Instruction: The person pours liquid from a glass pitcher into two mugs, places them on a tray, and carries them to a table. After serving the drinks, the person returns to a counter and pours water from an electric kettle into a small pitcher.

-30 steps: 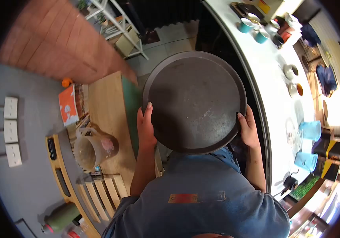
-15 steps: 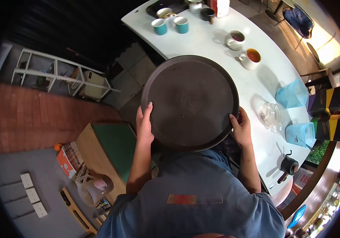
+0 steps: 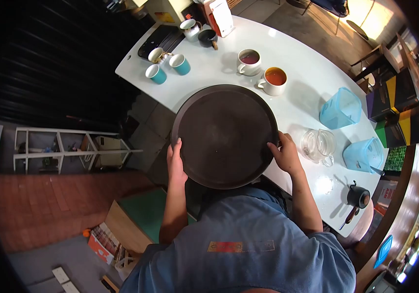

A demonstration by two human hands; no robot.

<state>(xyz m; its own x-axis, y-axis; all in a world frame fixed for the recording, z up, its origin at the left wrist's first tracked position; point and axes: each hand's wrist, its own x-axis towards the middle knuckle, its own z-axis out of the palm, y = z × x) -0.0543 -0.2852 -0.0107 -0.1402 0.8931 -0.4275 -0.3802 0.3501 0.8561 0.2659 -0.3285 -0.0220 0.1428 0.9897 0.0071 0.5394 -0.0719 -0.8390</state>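
Head view: round dark tray (image 3: pixel 225 136) sits between both hands in front of the torso, left hand (image 3: pixel 176 163) clamped on its left rim, thumb on edge, right hand (image 3: pixel 286 154) clamped on right rim, thumb over top, white table (image 3: pixel 209 66) beyond.

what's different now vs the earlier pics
The person has turned right, bringing the round tray around with them, so the white table, first off to the right, is now more in front. Nothing was grasped or let go: the left hand and right hand still hold the tray. The teal cups on the table look unmoved.
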